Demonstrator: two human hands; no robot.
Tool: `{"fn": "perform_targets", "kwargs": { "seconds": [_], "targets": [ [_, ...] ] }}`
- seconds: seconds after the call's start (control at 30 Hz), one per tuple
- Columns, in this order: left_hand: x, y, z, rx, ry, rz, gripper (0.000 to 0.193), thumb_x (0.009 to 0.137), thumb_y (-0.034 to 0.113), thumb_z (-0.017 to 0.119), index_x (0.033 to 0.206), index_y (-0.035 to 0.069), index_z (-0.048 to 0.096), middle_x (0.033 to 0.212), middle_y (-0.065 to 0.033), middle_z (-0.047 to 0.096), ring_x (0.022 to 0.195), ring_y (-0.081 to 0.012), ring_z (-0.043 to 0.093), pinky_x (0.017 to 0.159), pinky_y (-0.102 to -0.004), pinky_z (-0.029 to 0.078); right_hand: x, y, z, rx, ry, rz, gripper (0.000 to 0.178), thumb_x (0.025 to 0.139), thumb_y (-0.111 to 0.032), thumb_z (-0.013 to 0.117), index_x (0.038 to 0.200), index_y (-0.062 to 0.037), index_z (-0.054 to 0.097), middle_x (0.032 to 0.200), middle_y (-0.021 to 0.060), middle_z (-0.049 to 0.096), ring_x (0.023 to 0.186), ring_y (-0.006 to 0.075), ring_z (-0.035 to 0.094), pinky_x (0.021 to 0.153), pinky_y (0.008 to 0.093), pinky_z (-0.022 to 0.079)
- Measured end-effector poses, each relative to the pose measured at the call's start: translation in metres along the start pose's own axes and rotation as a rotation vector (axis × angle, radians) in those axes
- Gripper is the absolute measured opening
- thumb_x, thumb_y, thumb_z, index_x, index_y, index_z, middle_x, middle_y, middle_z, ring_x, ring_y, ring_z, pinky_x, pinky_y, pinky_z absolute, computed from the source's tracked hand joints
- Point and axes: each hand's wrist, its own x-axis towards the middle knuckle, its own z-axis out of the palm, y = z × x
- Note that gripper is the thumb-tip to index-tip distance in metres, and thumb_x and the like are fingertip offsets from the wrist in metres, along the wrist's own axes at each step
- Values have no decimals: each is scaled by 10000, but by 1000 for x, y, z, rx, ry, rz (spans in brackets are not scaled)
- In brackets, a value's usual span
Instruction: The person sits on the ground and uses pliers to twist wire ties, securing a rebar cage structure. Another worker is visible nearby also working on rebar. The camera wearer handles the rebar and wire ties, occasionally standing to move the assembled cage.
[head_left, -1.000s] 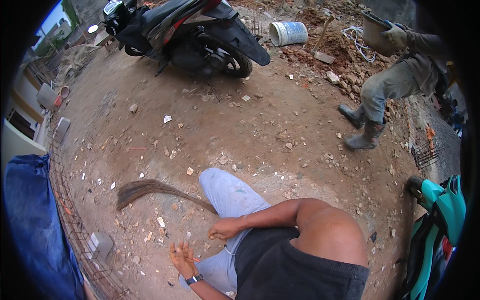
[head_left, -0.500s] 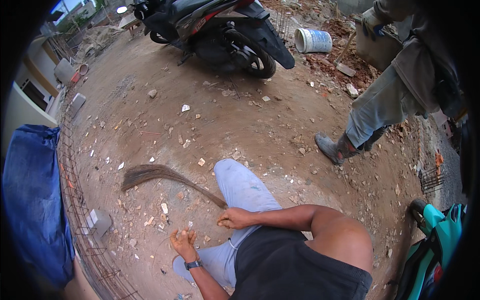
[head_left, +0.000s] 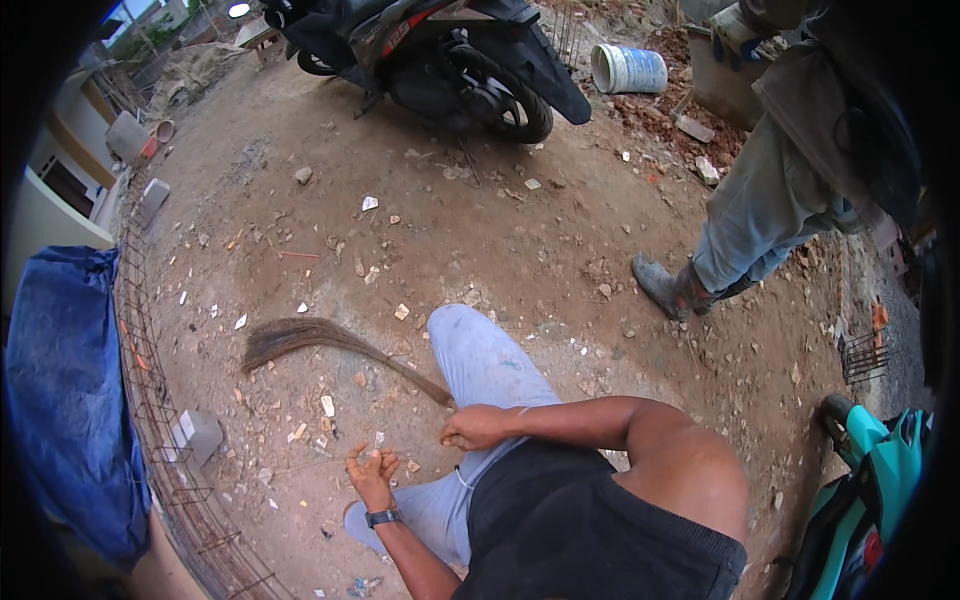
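Observation:
My left hand, with a dark watch on its wrist, is held low in front of my bent legs, its fingers curled in a pinch. To its right my right hand is closed, knuckles up, beside my thigh. A faint thin strand, possibly wire or string, seems to run between the hands and on past the left one; its kind is too fine to tell. A stick broom lies on the ground ahead, bristles to the left, its narrow end against my knee close to my right hand.
A black motorbike stands ahead, near a white bucket. At right a person in boots holds a container. A rebar cage, concrete block and blue tarp line the left; a turquoise motorbike stands lower right.
My right hand has shifted slightly right and upward, my left slightly right. The faint strand now looks straighter. At right, the person and the container have moved a little.

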Motion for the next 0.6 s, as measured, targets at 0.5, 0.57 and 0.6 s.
{"fn": "perform_targets", "kwargs": {
  "seconds": [0.5,0.57,0.6],
  "targets": [
    [15,15,-63,-238,-79,-90,316,993,155,580,1271,29,504,909,-168,693,737,-216,709,650,-321,611,-15,-19,-20,11,-50,-78,259,975,-279,563,1024,-46,664,885,209,683,857,420,643,751,494,495],
    [16,20,-64,-243,-87,-74,315,995,157,574,1276,28,512,911,-162,694,744,-216,709,658,-325,612,-19,-11,-18,5,87,-108,268,982,-289,558,1025,-44,658,863,214,678,838,425,642,739,497,491],
    [16,20,-63,-241,-88,-72,315,1000,162,569,1281,30,514,913,-150,694,742,-201,706,659,-318,612,-24,-31,-33,-49,-69,-24,285,995,-306,543,1050,-49,653,866,221,673,842,432,639,738,501,485]
  ]
}}
